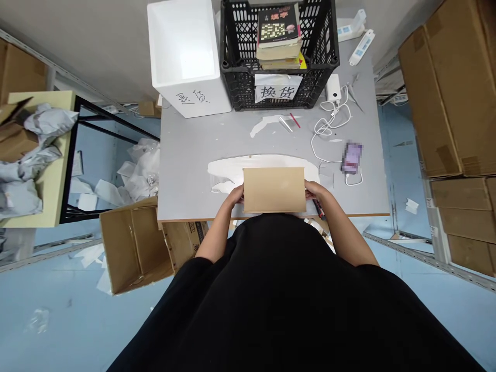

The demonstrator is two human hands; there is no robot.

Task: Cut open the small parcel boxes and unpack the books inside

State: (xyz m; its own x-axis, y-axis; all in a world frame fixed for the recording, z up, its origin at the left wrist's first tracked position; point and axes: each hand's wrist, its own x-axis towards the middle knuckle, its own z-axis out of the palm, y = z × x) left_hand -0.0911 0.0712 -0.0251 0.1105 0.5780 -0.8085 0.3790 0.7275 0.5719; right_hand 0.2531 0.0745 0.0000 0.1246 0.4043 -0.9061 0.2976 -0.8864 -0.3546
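Envelope (274,189), brown kraft, flat, one head-worn view looking down: it lies square to the near edge of the grey worktop (186,175), held at its two short sides. Left hand (234,196) closed on one side and right hand (314,190) closed on the other, a grip from both sides that seems to keep it straight and leaves its face uncovered. Whether it rests on the worktop or is slightly lifted cannot be told.

Under and behind it, a white sheet (228,170) on the worktop. Beside the right hand, a dark pen-like item (318,208), mostly hidden.

Farther along the worktop:
- black plastic crate (240,88) holding a stack of books (278,26), with a paper sign (277,87) reading "换货" (exchange)
- white foam box (182,57) marked by hand "退货" (returns) beside it; the two labels seem meant to keep the two kinds of goods apart
- white power bank (333,88) with white cable (321,134), running to a phone (352,156), its screen blurred
- scissors (355,93), small and thin, near the power bank

Around the worktop: open cardboard box (135,248) on the floor by the person's left, brown cartons (445,88) stacked on shelving to the right, grey mailing bags (39,155) heaped on a side table — near at hand for packing, it seems.
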